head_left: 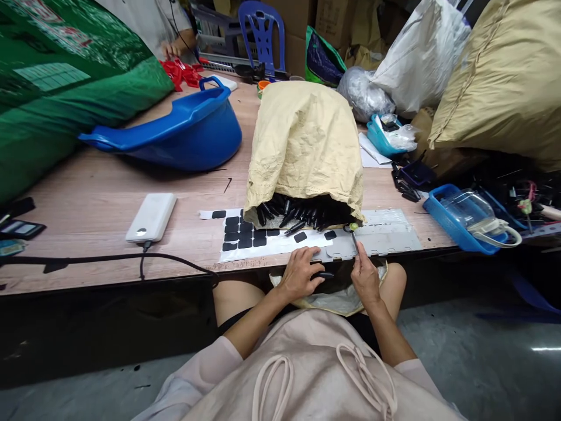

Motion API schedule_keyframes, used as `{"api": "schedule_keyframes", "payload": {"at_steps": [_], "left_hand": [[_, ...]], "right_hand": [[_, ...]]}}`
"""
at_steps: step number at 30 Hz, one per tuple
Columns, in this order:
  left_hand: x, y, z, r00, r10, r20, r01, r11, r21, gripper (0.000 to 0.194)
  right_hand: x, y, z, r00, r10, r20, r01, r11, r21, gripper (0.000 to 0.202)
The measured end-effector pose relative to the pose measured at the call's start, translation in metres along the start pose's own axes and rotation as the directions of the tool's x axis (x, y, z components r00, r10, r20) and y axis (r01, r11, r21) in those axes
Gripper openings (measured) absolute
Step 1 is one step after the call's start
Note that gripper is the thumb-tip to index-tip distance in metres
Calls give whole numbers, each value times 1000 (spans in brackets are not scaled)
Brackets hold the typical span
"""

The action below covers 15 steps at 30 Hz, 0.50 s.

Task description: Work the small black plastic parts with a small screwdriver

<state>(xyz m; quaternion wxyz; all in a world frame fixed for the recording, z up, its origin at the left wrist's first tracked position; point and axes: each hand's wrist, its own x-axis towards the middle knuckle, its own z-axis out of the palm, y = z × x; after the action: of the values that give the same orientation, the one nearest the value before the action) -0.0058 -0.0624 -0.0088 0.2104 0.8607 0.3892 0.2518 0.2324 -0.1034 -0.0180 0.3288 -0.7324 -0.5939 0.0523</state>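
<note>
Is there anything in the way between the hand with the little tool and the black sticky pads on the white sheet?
Nothing visible blocks it. The right hand holds a thin tool at the table edge, and the nearest black pad lies just left of the tool's tip on the white sheet. The left hand holds a small black part lower down, beside that path.

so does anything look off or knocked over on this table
Yes: the blue basin is tipped up against the green sack, not flat on the table. The tan sack lies on its side, black pieces spilling from its mouth.
</note>
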Motion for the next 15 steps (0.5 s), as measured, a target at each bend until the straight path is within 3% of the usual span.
{"api": "schedule_keyframes", "payload": {"at_steps": [4,7,10,13,15], "left_hand": [[-18,7,21,1000,23,-19,-20,987,161,22],[-21,10,23,999,34,-30,-28,985,168,28],[-11,6,9,988,-33,-148,51,992,114,27],[12,-11,-16,926,-171,-337,223,967,124,23],[27,-28,-30,886,-232,-402,317,935,158,25]], "right_hand": [[-1,0,1,1000,13,14,-13,1000,-13,54],[-1,0,1,999,31,27,-31,1000,-5,54],[-1,0,2,999,40,30,-40,999,10,54],[-1,-1,3,999,34,13,-34,999,7,54],[-1,-1,4,1000,23,-11,-23,1000,1,54]]}}
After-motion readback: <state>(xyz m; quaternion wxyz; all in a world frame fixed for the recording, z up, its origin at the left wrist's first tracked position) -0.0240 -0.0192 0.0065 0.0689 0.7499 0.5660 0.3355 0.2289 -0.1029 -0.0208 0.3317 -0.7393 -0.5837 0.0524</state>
